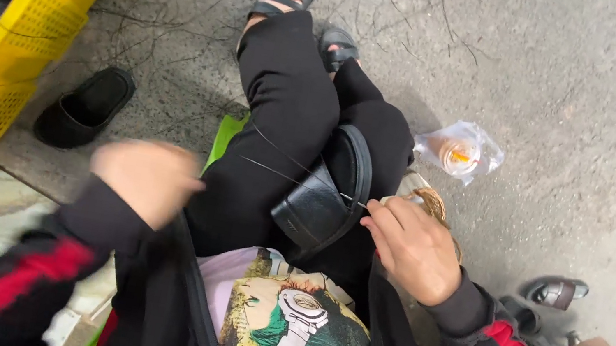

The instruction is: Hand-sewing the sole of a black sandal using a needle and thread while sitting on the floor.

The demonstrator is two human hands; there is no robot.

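A yellow crate (32,27) sits at ten o'clock. The left hand (145,175) is blurry, so I cannot tell its grip. A black bag (325,193) rests on the lap. The right hand (413,245), at three o'clock, pinches a thin strand (291,177).

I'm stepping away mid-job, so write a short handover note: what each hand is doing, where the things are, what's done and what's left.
Left hand: raised over the lap, blurred; whether its grip holds anything cannot be told.
Right hand: fingers pinched on a thin dark strand that runs across the black pouch on the lap.
Beside the right hand: a small woven piece, mostly hidden.
On the ground: a wrapped cup, a yellow crate, a loose black slipper, scattered dark strands.
Done: weaving appears begun.
Left: how much cannot be judged.
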